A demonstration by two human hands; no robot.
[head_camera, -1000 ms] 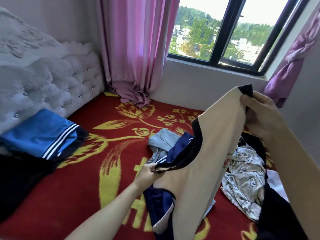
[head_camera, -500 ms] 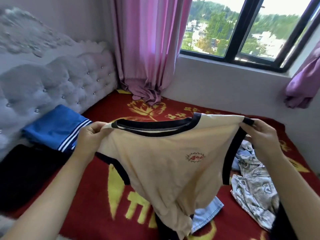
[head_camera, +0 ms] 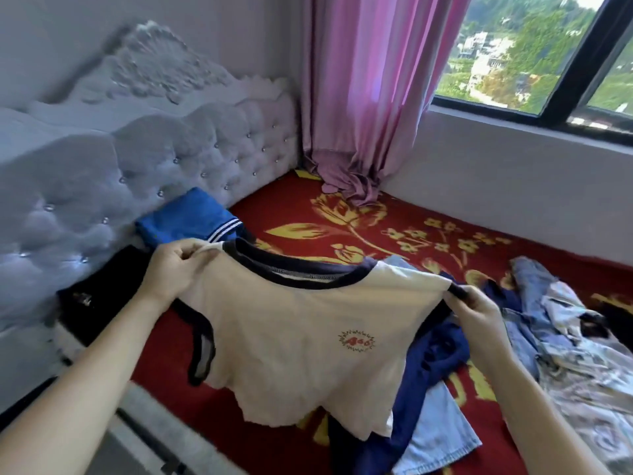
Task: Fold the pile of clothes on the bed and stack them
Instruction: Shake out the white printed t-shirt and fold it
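A cream tank top point(head_camera: 294, 337) with navy trim and a small red chest logo hangs spread out over the red bed cover point(head_camera: 294, 214). My left hand point(head_camera: 174, 269) pinches its left shoulder strap, and my right hand point(head_camera: 479, 310) pinches the right strap. Under and right of it lies the unfolded pile: a navy garment point(head_camera: 435, 365), light denim pieces point(head_camera: 442, 437) and a grey patterned cloth point(head_camera: 589, 378). A folded blue garment with white stripes point(head_camera: 188, 221) rests by the headboard, on top of a dark garment point(head_camera: 102, 296).
A grey tufted headboard point(head_camera: 113, 166) runs along the left. A pink curtain point(head_camera: 370, 97) drops onto the bed's far corner, beside a wall with a black-framed window point(head_camera: 575, 84). Bare red cover shows in the far middle.
My left hand swung the top from a crumpled hold to a wide spread between both hands. Since then the top has come lower toward the bed, and my view has turned left.
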